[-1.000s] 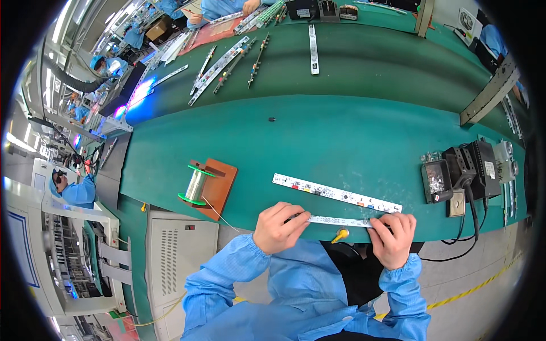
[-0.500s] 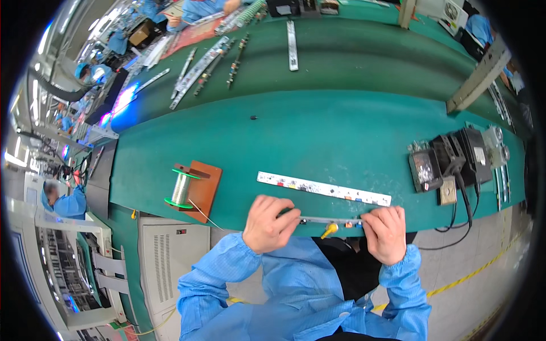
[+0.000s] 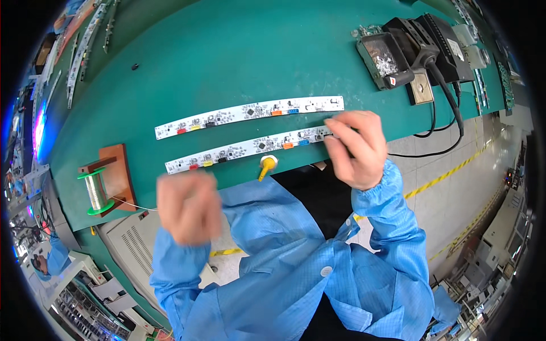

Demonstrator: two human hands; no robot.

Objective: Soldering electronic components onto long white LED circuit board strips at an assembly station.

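Two long white circuit board strips lie almost side by side on the green mat. On the near circuit board strip (image 3: 244, 149), small red, yellow, orange and blue connectors show among the chips. My right hand (image 3: 359, 149) has its thumb and fingers closed around this strip's right end, which they hide. The far circuit board strip (image 3: 233, 116) carries similar parts and is untouched. My left hand (image 3: 189, 207), smeared by motion, is just below the near strip's left end, and its fingers cannot be made out.
A solder wire spool (image 3: 95, 191) sits on a brown stand (image 3: 118, 173) at left. A soldering iron (image 3: 426, 57) rests at back right beside a black box (image 3: 449, 48) and a tray of scraps (image 3: 385, 55). A yellow plug (image 3: 266, 166) sticks out at the table's front edge.
The near strip, on edge between both hands before, now shows its component face upward. My left hand has left it and moved down-left. The view has turned and shifted.
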